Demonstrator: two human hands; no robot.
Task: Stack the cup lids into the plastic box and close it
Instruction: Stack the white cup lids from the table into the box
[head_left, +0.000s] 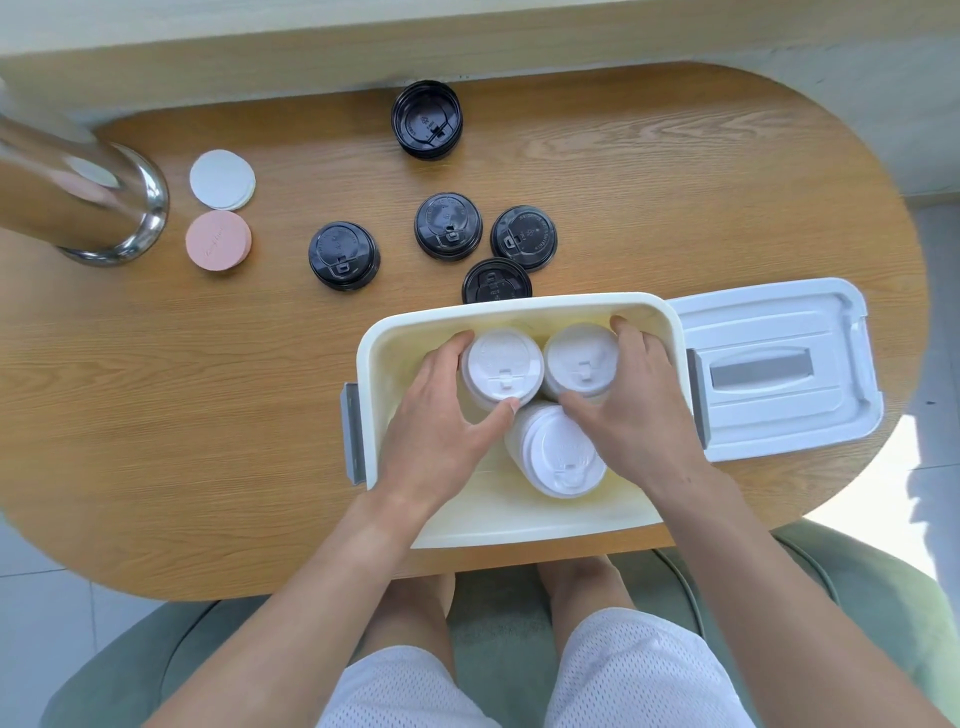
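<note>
Both hands are down inside the plastic box (519, 312), settling white lid stacks; the left hand (441, 415) curls its fingers and thumb around the far-left white stack (501, 366), while the right hand (631, 405) wraps the far-right white stack (582, 358), thumb near its front edge; a third white stack (561, 452) leans tilted just in front of them. To do this well, I would nudge the two held stacks upright and snug against the far wall, leaving room for the black lids; five black lid piles (449, 226) wait on the counter (208, 389) beyond the box; the box lid (769, 369) lies beside it on the right, not yet fitted.
</note>
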